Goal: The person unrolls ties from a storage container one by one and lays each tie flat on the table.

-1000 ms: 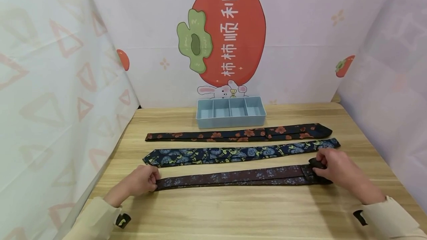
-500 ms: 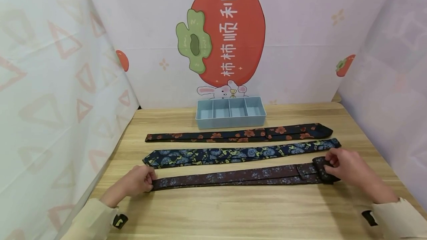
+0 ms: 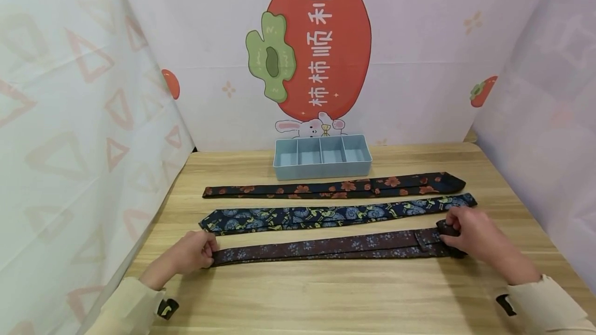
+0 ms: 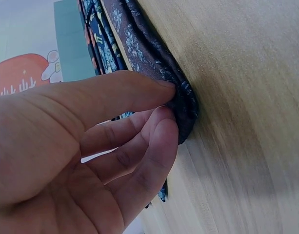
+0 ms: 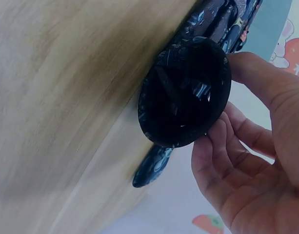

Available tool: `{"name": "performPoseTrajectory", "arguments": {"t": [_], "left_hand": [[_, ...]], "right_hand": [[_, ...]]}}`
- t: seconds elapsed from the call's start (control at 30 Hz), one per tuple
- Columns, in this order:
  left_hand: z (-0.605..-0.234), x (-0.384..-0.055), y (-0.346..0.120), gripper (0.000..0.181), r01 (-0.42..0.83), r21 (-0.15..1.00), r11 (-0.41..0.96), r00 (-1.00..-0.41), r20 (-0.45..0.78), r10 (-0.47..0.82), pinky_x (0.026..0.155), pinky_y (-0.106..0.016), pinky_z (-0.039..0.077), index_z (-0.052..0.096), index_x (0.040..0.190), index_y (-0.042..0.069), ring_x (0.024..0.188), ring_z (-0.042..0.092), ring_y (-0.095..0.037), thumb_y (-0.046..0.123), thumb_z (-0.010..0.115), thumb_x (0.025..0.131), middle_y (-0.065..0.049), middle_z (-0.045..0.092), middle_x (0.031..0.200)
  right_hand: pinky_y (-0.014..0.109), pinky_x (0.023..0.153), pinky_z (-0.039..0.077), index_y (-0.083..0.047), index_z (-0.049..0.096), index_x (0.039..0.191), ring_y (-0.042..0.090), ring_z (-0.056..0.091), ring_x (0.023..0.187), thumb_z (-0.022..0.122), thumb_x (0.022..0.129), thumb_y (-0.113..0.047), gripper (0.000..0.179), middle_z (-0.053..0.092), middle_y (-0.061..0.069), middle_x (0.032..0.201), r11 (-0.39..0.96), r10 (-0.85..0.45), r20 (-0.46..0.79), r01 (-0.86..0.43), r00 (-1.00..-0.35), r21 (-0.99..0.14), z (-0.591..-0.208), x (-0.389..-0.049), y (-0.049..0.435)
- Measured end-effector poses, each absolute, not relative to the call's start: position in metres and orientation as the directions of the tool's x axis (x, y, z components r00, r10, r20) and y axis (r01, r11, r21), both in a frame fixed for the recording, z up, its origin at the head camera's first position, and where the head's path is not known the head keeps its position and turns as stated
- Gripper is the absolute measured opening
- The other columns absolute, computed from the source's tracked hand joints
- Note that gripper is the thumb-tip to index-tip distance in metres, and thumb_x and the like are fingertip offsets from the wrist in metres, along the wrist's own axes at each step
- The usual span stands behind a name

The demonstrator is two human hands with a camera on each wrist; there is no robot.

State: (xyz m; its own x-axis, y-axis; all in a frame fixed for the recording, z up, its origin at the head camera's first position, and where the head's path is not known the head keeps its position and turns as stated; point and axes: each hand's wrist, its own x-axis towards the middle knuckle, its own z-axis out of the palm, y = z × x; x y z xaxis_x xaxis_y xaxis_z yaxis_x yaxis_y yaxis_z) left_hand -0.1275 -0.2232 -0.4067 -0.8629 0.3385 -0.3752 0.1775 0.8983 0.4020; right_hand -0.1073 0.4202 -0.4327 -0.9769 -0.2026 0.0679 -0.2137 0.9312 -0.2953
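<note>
A dark maroon necktie with small blue flowers (image 3: 321,247) lies folded lengthwise across the table, nearest the person. At its left fold, my left hand (image 3: 192,253) pinches the edge between thumb and fingertips. In the left wrist view, the thumb (image 4: 149,91) lies over the fold. My right hand (image 3: 479,239) holds the tie's other end, which bends up into a loop. The right wrist view shows that loop (image 5: 148,117) standing as a wide dark ring, with thumb and fingers at its side. Just behind lies a navy tie with blue and yellow figures (image 3: 326,216).
Farther back is a black tie with orange flowers (image 3: 302,189). A light blue box with several compartments (image 3: 322,171) stands behind it on the wooden table (image 3: 298,299). White printed cloth (image 3: 205,112) hangs at the back and both sides.
My right hand went right and then came back left, and the loop at the tie's end swung with it. My left hand shifted slightly left with its end of the maroon tie.
</note>
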Motion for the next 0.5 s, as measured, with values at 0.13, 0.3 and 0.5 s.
{"name": "performPoseTrajectory", "arguments": {"t": [0.13, 0.3, 0.5], "left_hand": [[-0.408, -0.127, -0.225, 0.019, 0.182, 0.407, 0.895, -0.865, -0.368, 0.343, 0.067, -0.027, 0.052, 0.073, 0.097, 0.005, 0.072, 0.054, -0.010, -0.005, 0.080, 0.083, 0.003, 0.064, 0.078], [-0.409, -0.127, -0.228, 0.020, 0.182, 0.403, 0.897, -0.868, -0.362, 0.339, 0.068, -0.026, 0.052, 0.074, 0.097, 0.005, 0.074, 0.055, -0.010, -0.005, 0.081, 0.082, 0.002, 0.065, 0.081], [-0.408, -0.128, -0.229, 0.020, 0.183, 0.411, 0.893, -0.871, -0.353, 0.341, 0.067, -0.026, 0.053, 0.074, 0.097, 0.004, 0.075, 0.056, -0.010, -0.006, 0.082, 0.081, 0.001, 0.067, 0.082]], "right_hand": [[0.032, 0.059, 0.049, -0.001, 0.064, 0.086, 0.015, 0.055, 0.070, 0.094, 0.072, -0.012, 0.035, 0.062, 0.005, 0.078, 0.929, -0.191, 0.066, -0.202, -0.979, -0.310, -0.432, -0.109, 0.429], [0.032, 0.060, 0.050, 0.001, 0.067, 0.087, 0.015, 0.058, 0.070, 0.091, 0.075, -0.010, 0.030, 0.065, 0.005, 0.078, 0.927, -0.174, 0.059, -0.184, -0.983, -0.325, -0.430, -0.109, 0.444], [0.028, 0.058, 0.048, 0.003, 0.069, 0.088, 0.013, 0.057, 0.069, 0.087, 0.077, -0.008, 0.024, 0.066, 0.005, 0.077, 0.931, -0.150, 0.056, -0.160, -0.987, -0.328, -0.431, -0.108, 0.458]]}}
